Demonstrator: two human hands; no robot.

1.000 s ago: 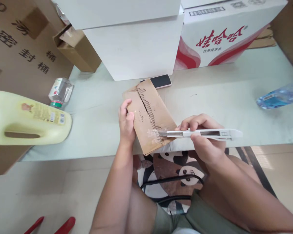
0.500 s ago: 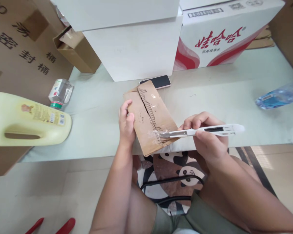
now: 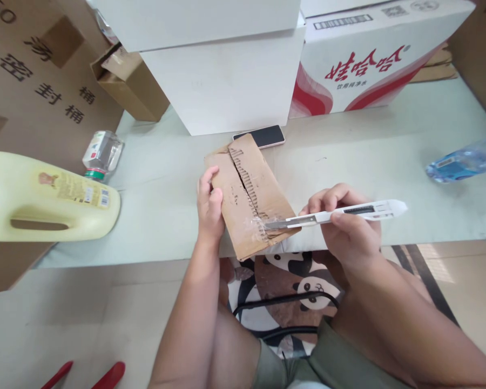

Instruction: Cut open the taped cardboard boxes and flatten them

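Note:
A small brown cardboard box (image 3: 237,210) lies tilted at the table's front edge, its top torn along a seam with ridged inner paper showing. My left hand (image 3: 209,208) grips the box by its left side, thumb on top. In my right hand (image 3: 348,221) is a white utility knife (image 3: 364,210), its blade out and pointing left. The blade's tip meets the box near the seam's lower end, where clear tape is crumpled. Just behind the box, partly covered by it, rests a phone (image 3: 269,136).
White cartons (image 3: 227,86) and a red-and-white carton (image 3: 356,70) stand at the back. On the left are a yellow jug (image 3: 81,216), a clear bottle (image 3: 103,154), a small open box (image 3: 135,89) and a large carton (image 3: 20,102). A water bottle (image 3: 461,162) lies at right.
My right hand has shifted slightly right and up, and the knife's handle end has risen and turned. The blade stays at the taped end; my left hand keeps its hold on the box.

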